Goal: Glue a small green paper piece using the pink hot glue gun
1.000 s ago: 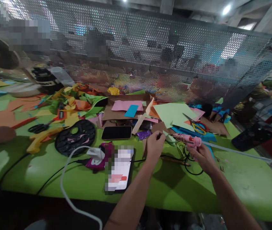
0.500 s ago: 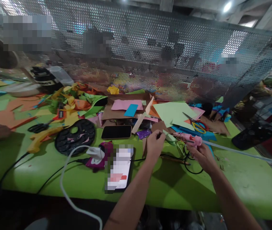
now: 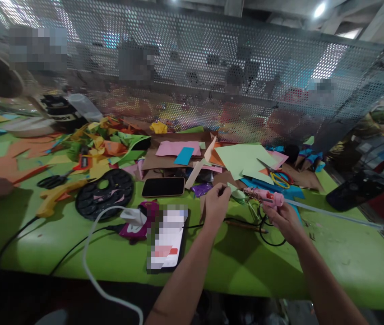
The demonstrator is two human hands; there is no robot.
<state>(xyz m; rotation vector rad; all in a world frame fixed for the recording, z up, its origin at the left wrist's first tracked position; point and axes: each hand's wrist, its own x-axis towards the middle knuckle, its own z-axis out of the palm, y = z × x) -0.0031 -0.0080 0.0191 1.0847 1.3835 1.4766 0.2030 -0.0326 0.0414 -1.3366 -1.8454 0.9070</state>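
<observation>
Glue gun [image 3: 264,195], pink, is gripped in the right hand [image 3: 284,219] just above the green table [image 3: 330,257], its tip pointing left at a small pale paper piece [image 3: 236,192]. The left hand [image 3: 216,205] pinches that piece between thumb and fingertips, close to the tip; whether they touch I cannot tell. A phone [image 3: 164,187] and scissors [image 3: 279,179] lie near. This looks like gluing the piece; the next move calls for a steady pinch, with fingers kept off the hot tip.
</observation>
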